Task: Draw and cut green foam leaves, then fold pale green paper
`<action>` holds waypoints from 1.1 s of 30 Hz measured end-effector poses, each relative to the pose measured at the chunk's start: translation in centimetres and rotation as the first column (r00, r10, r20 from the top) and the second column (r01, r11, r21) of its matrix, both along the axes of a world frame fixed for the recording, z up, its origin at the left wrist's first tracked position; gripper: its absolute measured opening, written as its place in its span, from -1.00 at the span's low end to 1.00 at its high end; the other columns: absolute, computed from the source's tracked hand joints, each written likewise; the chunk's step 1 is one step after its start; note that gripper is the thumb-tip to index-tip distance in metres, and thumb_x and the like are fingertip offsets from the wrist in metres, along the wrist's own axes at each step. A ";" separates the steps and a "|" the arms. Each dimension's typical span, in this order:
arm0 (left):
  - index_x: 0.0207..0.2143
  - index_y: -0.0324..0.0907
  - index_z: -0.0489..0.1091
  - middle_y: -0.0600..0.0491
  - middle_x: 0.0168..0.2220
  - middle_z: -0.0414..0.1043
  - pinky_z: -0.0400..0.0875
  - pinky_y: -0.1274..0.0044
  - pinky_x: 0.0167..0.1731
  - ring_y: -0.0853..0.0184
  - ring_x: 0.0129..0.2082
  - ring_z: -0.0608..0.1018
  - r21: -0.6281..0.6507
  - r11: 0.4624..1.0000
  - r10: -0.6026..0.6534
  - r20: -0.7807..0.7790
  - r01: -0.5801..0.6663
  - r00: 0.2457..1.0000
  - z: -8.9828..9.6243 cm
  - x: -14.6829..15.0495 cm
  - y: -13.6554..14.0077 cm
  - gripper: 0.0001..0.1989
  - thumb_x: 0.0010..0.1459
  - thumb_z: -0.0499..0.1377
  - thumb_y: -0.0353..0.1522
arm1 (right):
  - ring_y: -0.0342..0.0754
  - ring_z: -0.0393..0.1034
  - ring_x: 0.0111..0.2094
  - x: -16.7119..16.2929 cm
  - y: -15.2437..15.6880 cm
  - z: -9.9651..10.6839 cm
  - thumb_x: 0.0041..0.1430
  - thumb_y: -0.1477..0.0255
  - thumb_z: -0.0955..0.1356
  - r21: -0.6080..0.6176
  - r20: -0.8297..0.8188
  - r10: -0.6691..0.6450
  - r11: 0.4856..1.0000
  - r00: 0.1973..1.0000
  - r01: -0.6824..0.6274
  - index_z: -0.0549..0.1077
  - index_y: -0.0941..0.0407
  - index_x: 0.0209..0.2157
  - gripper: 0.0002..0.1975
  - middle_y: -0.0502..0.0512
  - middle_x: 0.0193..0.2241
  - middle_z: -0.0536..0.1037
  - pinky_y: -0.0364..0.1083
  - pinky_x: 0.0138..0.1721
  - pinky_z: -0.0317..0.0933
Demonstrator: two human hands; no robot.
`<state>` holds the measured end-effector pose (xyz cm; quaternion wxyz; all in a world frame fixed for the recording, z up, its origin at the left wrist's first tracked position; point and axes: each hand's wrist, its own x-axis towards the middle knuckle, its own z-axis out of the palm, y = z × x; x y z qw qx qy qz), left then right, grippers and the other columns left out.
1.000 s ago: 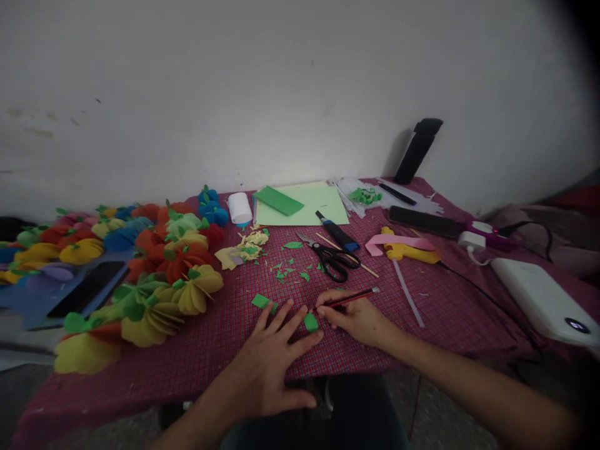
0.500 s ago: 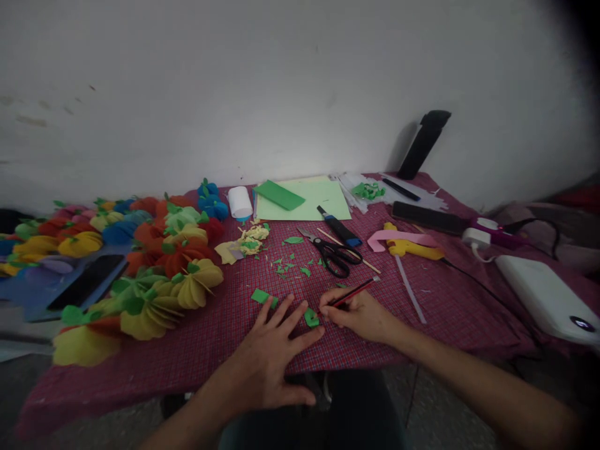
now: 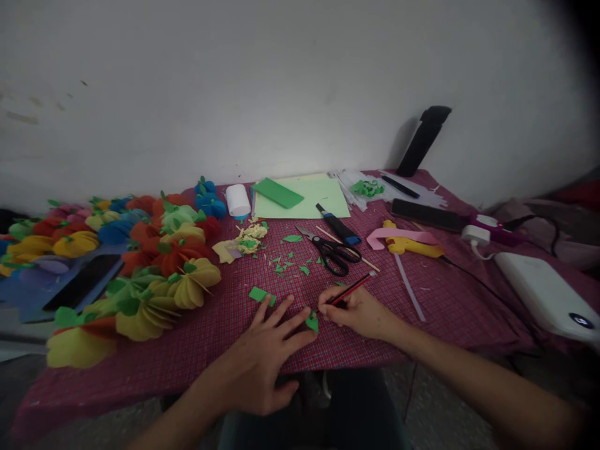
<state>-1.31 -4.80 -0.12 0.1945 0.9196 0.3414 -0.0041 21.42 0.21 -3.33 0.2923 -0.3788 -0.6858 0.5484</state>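
The pencil [image 3: 350, 288] now slants more steeply in the right hand [image 3: 360, 312], its tip shifted from the green piece's [image 3: 312, 323] far side to its right; the left hand's [image 3: 260, 356] index fingertip [image 3: 310, 338] has drawn back leftward along that piece's near edge.

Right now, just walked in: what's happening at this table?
A person's right hand holds a red-and-black pencil, its tip close to a small green paper piece. The left hand is spread on the checked cloth, index fingertip at that piece's edge. Scissors lie beyond the hands; colorful paper shapes crowd the left side.
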 end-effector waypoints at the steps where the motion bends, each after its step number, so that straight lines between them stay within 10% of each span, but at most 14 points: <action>1: 0.18 -0.02 0.05 0.05 0.27 -0.05 -0.42 0.00 0.12 -0.02 0.27 -0.19 -0.001 1.000 0.000 0.000 0.000 1.000 0.0 0.0 0.0 -0.25 -0.12 0.17 -0.33 | -0.22 0.10 -0.60 0.0 0.0 0.0 0.08 0.46 0.29 -0.001 0.002 0.005 1.000 1.000 -0.005 0.41 0.17 -0.46 -0.90 -0.09 -0.61 0.29 -0.22 -0.58 0.00; 13: 0.11 -0.04 0.15 0.01 0.27 -0.06 -0.41 -0.01 0.12 -0.04 0.27 -0.21 -0.002 1.000 -0.004 0.020 0.004 1.000 0.1 0.1 -0.2 -0.33 -0.14 0.15 -0.37 | -0.22 0.16 -0.59 0.5 0.2 0.5 0.00 0.47 0.33 -0.083 0.010 0.146 0.986 0.989 -0.145 0.42 0.17 -0.51 -0.93 -0.09 -0.63 0.32 -0.22 -0.55 0.05; 21: 0.23 -0.08 -0.06 0.06 0.27 -0.07 -0.41 0.06 0.16 0.03 0.27 -0.21 0.047 0.999 0.016 0.059 -0.019 0.998 -0.7 0.0 -0.4 -0.17 -0.15 0.12 -0.39 | -0.27 0.19 -0.69 1.1 1.2 0.1 0.01 0.26 0.38 -0.351 -0.262 -0.245 0.925 0.934 0.144 0.37 0.14 -0.41 -0.77 -0.06 -0.61 0.44 -0.26 -0.67 0.08; 33: 0.21 0.00 0.00 0.00 0.32 -0.48 -0.32 0.05 0.14 -0.06 0.26 -0.24 0.102 0.994 0.027 0.072 -0.035 0.997 -1.1 0.0 -0.4 -0.16 -0.18 0.19 -0.38 | -0.22 0.20 -0.57 0.1 -0.2 0.0 0.09 0.50 0.29 0.164 0.104 -0.098 0.983 0.990 0.080 0.43 0.14 -0.42 -0.92 -0.07 -0.57 0.37 -0.23 -0.56 0.08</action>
